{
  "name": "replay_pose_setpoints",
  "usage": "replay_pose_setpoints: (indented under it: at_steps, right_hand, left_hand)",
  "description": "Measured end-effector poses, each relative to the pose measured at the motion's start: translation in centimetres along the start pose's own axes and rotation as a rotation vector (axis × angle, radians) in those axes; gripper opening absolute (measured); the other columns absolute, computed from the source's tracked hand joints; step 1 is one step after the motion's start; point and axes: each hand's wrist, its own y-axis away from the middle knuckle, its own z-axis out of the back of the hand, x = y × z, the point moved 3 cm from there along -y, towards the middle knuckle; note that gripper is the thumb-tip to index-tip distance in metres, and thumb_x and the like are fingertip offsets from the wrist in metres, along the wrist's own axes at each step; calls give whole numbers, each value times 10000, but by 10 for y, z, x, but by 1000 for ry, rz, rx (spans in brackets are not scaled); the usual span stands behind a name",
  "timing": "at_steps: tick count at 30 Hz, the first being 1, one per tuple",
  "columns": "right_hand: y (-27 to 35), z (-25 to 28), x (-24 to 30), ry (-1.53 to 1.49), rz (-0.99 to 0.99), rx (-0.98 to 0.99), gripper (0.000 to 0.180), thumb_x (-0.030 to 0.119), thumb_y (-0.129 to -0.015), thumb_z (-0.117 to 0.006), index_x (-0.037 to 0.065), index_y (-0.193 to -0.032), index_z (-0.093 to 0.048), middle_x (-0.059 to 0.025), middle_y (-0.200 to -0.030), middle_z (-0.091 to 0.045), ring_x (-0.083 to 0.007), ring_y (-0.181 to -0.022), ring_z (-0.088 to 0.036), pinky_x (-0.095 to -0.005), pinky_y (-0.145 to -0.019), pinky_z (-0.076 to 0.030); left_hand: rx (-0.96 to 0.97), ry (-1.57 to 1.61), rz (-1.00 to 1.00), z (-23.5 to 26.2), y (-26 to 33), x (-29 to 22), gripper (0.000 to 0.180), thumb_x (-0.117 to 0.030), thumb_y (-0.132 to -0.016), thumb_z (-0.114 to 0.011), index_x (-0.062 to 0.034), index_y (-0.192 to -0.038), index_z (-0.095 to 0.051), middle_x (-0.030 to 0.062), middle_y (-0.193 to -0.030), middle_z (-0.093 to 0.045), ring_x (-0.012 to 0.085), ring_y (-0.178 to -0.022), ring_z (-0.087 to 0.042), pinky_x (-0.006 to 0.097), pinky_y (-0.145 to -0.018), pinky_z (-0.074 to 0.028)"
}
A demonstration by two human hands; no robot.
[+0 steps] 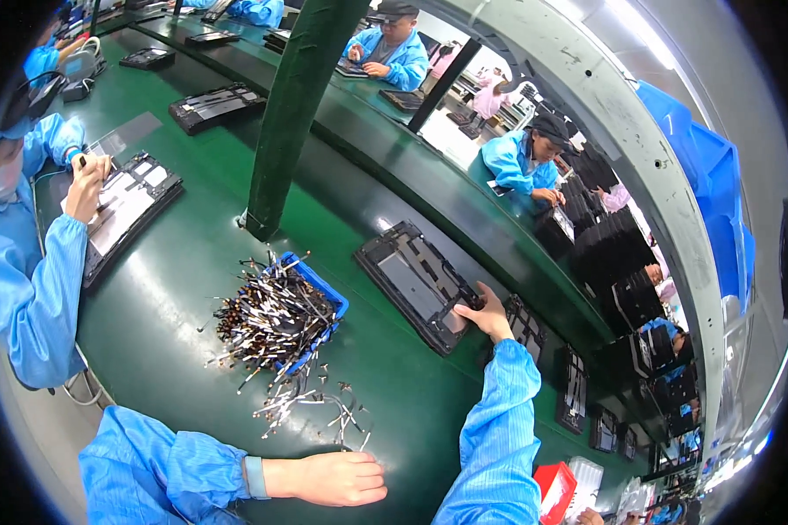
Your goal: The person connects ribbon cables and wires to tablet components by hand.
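My right hand (488, 315) grips the near right edge of a black tablet housing (411, 284), thumb on top and fingers over the far side. The housing lies on the green table with its inner side up, showing a grey plate and black frame parts. My left hand (346, 479) is curled closed near the table's front; its palm side is hidden, so I cannot see whether anything is in it. Just beyond it lie loose short cables (311, 407), white with dark ends. A blue bin (331, 293) beside the housing is heaped over with many more such cables.
A green post (293, 122) rises behind the bin. On the left a co-worker's hand (87, 184) works over another housing (131, 214). More housings (573, 389) line the right side of the table. A red bin (553, 490) stands at lower right. Other people sit opposite.
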Motion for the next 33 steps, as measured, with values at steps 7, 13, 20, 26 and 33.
replay_pose_setpoints:
  at_steps: [7, 13, 20, 26, 33]
  right_hand:
    - [-4, 13, 3, -1335, -191, -163, 401, 120, -847, -728, -41, -1182, -575, -136, -1052, -643, -223, -963, -612, -345, -849, -499]
    - [1, 13, 56, -1337, -3, -386, 275, 49, -826, -726, -30, -1081, -661, -106, -964, -690, -170, -881, -641, -283, -815, -512]
    - [53, 98, 89, -971, 317, -464, 319, 41, -781, -749, -52, -1072, -660, -104, -947, -695, -160, -847, -649, -276, -814, -495]
    - [131, 202, 59, -776, 126, -188, 336, 81, -864, -668, 2, -1185, -605, -100, -998, -675, -169, -914, -644, -299, -807, -528]
    - [185, 136, 8, -644, -135, 508, 430, 107, -708, -742, -44, -1096, -632, -172, -1005, -687, -204, -884, -667, -285, -806, -528]
  left_hand:
    - [-101, 1, -50, 5, -9, -3, 126, -158, -729, -601, -81, -816, -551, 29, -802, -554, 177, -880, -565, 299, -806, -462]
    - [-109, -51, -98, 7, -10, -5, 114, -150, -735, -594, -82, -823, -564, 34, -817, -573, 185, -910, -580, 308, -821, -471]
    - [-79, -78, 173, 19, -7, 16, 195, -150, -714, -620, -82, -897, -610, 37, -815, -591, 198, -858, -588, 323, -761, -476]
    - [-277, -127, 487, 47, 0, 47, 149, -84, -679, -650, -82, -826, -625, 36, -756, -583, 230, -764, -565, 359, -651, -436]
    - [-217, -350, 579, 41, 0, 62, 187, -105, -719, -666, -83, -904, -652, 11, -911, -612, 194, -912, -555, 339, -782, -432]
